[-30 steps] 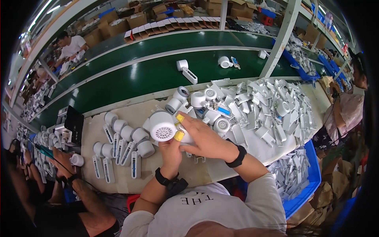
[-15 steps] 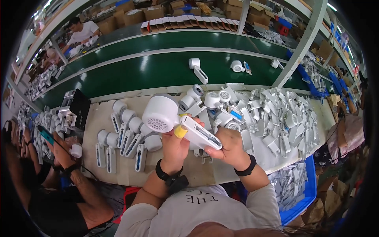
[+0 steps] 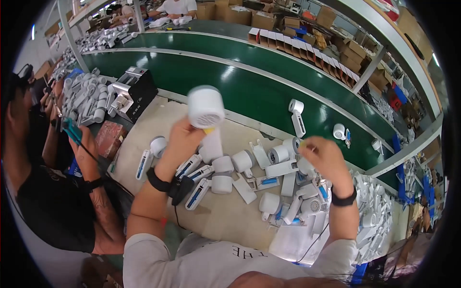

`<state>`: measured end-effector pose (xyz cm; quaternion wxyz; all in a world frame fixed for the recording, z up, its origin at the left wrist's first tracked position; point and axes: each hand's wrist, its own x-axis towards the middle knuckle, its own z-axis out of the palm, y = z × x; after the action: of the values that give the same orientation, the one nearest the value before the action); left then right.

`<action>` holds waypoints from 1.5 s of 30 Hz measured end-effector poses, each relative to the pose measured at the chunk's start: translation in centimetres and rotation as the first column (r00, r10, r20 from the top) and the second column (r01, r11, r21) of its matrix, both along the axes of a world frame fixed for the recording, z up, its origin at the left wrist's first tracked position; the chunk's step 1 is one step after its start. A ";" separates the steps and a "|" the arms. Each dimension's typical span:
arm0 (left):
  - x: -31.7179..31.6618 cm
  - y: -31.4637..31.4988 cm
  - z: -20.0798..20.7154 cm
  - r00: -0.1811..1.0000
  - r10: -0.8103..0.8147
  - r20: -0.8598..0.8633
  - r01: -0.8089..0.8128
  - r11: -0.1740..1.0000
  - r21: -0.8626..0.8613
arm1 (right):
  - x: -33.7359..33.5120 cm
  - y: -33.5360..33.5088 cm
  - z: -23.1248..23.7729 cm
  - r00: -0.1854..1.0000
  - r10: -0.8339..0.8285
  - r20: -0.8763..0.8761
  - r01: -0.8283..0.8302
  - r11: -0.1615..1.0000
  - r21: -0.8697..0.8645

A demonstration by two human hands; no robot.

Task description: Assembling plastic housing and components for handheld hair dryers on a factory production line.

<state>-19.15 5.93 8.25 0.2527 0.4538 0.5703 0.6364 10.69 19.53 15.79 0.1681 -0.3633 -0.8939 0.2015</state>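
Note:
My left hand (image 3: 184, 140) is raised over the beige work table (image 3: 230, 216) and grips a white hair dryer (image 3: 205, 106) by its handle, its round grille end facing me. My right hand (image 3: 321, 158) is apart from it, to the right. It hovers with curled fingers over a heap of white hair dryers (image 3: 288, 182). Only its back shows, so what it holds, if anything, is hidden. Both wrists wear black bands.
A row of finished dryers (image 3: 211, 175) lies below my left hand. A green conveyor belt (image 3: 249, 86) runs behind the table with two dryers (image 3: 297, 115) on it. A black machine (image 3: 134, 91) stands at left. A co-worker (image 3: 57, 192) sits at left with a teal tool.
My left hand has lifted the dryer higher and to the left. My right hand has let go of its handle and moved right over the heap.

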 end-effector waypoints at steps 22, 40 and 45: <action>-10.2 6.3 -3.0 -0.015 0.055 -0.998 -0.600 0.798 0.053 | -1.3 16.2 -9.1 0.919 -0.342 -0.198 0.073 0.639 -0.765; 10.9 13.1 -1.7 0.570 -0.521 0.635 0.536 0.822 0.194 | -2.0 0.4 -6.6 0.903 -0.118 -0.412 -0.174 0.779 -0.603; 8.0 13.4 0.5 0.834 -0.429 0.347 0.457 0.889 0.000 | 0.8 3.1 -6.5 0.933 0.077 -0.350 -0.291 0.735 -0.613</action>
<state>-11.11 19.38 8.73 0.5055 0.4468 0.4235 0.6046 11.52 22.64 9.29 0.1432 -0.2723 -0.7615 0.5705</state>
